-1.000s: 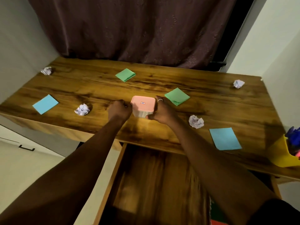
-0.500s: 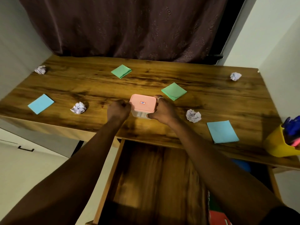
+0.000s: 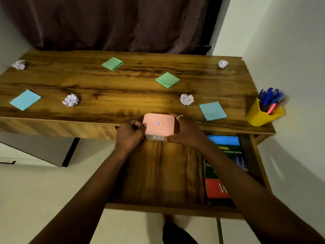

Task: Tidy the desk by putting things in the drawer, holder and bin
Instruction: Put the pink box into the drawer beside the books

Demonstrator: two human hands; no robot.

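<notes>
- pink-lidded square plastic box (image 3: 158, 125) with a small red-edged label on top sits between my two hands, held at the front edge of the wooden desk (image 3: 123, 95), over the open wooden drawer (image 3: 163, 173).
- my left hand (image 3: 129, 135) has its fingers curled tight against the box's left side; my right hand (image 3: 186, 132), ring on one finger, wraps the right side, so both grip it.
- books (image 3: 226, 155) lie in the drawer's right part.
- on the desk: two green folded papers (image 3: 167, 80), two blue paper squares (image 3: 212, 111), four crumpled white paper balls (image 3: 186, 99).
- yellow plastic holder (image 3: 260, 117) full of blue pens (image 3: 270, 98) stands at the desk's right end, near the front corner.
</notes>
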